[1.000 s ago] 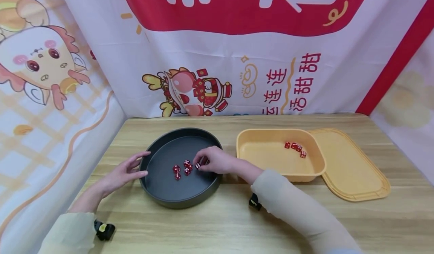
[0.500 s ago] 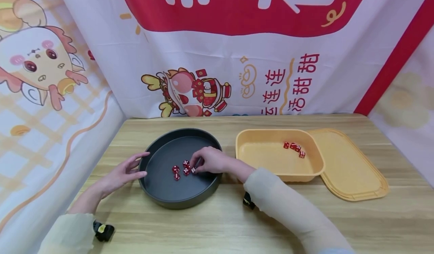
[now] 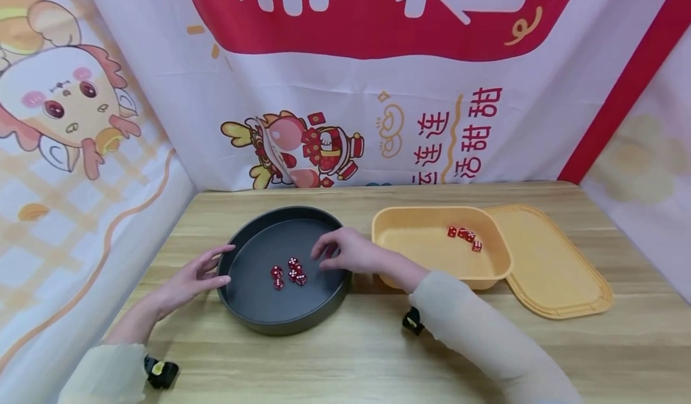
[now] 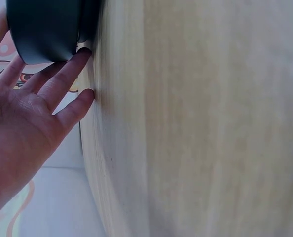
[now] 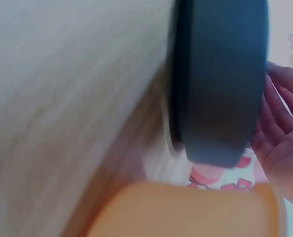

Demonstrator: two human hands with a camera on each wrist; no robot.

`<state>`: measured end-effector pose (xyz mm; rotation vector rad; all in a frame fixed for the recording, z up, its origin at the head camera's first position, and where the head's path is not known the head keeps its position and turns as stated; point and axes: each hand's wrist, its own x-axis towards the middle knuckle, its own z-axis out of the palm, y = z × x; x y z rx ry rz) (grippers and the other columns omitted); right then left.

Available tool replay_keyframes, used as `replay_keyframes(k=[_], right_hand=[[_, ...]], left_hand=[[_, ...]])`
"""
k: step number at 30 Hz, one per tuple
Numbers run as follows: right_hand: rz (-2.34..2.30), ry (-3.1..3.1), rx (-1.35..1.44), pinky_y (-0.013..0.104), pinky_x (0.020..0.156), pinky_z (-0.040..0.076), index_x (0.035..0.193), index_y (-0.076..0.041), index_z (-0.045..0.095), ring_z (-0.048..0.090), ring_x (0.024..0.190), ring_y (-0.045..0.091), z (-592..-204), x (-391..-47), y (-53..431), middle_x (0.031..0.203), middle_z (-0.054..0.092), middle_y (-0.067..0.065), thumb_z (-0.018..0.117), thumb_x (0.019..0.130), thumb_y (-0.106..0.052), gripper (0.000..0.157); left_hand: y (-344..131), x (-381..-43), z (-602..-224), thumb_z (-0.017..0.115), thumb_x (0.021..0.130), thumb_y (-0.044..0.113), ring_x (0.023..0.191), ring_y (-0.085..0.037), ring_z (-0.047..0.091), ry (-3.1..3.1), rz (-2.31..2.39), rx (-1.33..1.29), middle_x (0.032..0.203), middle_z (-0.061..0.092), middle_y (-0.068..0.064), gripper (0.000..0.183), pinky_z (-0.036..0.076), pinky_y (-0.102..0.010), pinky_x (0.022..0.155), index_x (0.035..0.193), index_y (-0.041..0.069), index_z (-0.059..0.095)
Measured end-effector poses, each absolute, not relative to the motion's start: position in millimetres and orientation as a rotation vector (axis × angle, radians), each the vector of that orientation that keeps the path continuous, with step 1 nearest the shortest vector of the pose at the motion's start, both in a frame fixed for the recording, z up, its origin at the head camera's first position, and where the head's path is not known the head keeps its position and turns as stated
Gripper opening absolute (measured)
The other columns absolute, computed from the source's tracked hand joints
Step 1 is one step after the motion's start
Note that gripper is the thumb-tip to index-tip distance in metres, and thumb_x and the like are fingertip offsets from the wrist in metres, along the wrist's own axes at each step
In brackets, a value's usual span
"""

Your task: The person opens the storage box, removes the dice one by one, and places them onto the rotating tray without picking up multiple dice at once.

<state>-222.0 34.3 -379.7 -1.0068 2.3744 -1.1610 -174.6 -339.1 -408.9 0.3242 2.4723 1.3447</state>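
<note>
A round dark grey pan (image 3: 283,327) stands on the wooden table at the left. Several red dice (image 3: 296,274) with white pips lie grouped near its middle. My left hand (image 3: 189,281) rests at the pan's left side, its fingers spread along the wall; the left wrist view shows the same fingers beside the pan (image 4: 43,32). Over the pan's right part hovers my right hand (image 3: 353,253), fingers loosely bent and apart, with no die visible between them. In the right wrist view this hand (image 5: 284,133) reaches over the pan's rim.
To the right of the pan is a yellow rectangular container (image 3: 412,245) with several red dice (image 3: 463,234) at its back right. A matching yellow lid (image 3: 556,272) lies flat beyond it. Printed cloth (image 3: 324,74) hangs behind the table.
My right hand has set a die down beside the others in the pan, let it go and drawn back rightwards. The left hand has stayed at the pan's side.
</note>
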Motion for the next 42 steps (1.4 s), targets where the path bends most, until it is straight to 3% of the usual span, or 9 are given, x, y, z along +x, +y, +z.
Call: replay_keyframes(k=[8,21,33,37,42], right_hand=[[-1.313,2.388,-1.054,0.029,0.077,0.054,0.107,-0.008,0.071,0.062,0.086,0.013,-366.1,-210.4,79.0,0.099,0.069,-0.001,0.071,0.088,-0.004,0.019],[-1.312,2.529,-0.956,0.04,0.081,0.053,0.107,-0.004,0.069,0.063,0.088,0.016,-357.2,-201.1,161.6,0.1,0.069,0.008,0.072,0.088,-0.005,0.019],[-1.272,2.739,-0.835,0.031,0.075,0.054,0.105,-0.001,0.069,0.063,0.086,0.017,-366.1,-197.4,228.4,0.099,0.069,0.011,0.073,0.086,-0.003,0.019],[-1.265,2.789,-0.772,0.032,0.077,0.055,0.109,0.001,0.068,0.064,0.089,0.021,-375.0,-197.5,246.2,0.102,0.068,0.014,0.073,0.086,-0.002,0.024],[-1.257,2.813,-0.735,0.042,0.081,0.055,0.113,0.007,0.063,0.065,0.094,0.033,-385.5,-200.5,260.4,0.106,0.066,0.021,0.073,0.085,0.0,0.03]], left_hand=[[-341.5,-173.3,-412.0,0.062,0.097,0.019,0.138,-0.056,0.009,2.467,1.35,0.321,0.154,0.012,-0.034,0.067,0.023,-0.068,0.104,0.153,0.014,0.026],[-343.9,-173.8,-412.4,0.063,0.096,0.021,0.138,-0.056,0.011,2.467,1.359,0.337,0.152,0.015,-0.036,0.068,0.025,-0.067,0.103,0.152,0.012,0.026],[-340.6,-172.2,-410.7,0.062,0.096,0.018,0.137,-0.056,0.013,2.475,1.353,0.32,0.151,0.016,-0.037,0.068,0.029,-0.064,0.103,0.153,0.011,0.025],[-339.5,-172.9,-409.6,0.062,0.096,0.018,0.137,-0.056,0.012,2.47,1.359,0.321,0.151,0.015,-0.037,0.068,0.029,-0.064,0.103,0.153,0.011,0.025],[-338.7,-174.4,-408.4,0.062,0.097,0.018,0.137,-0.056,0.012,2.469,1.354,0.336,0.152,0.014,-0.037,0.067,0.029,-0.065,0.102,0.153,0.011,0.025]])
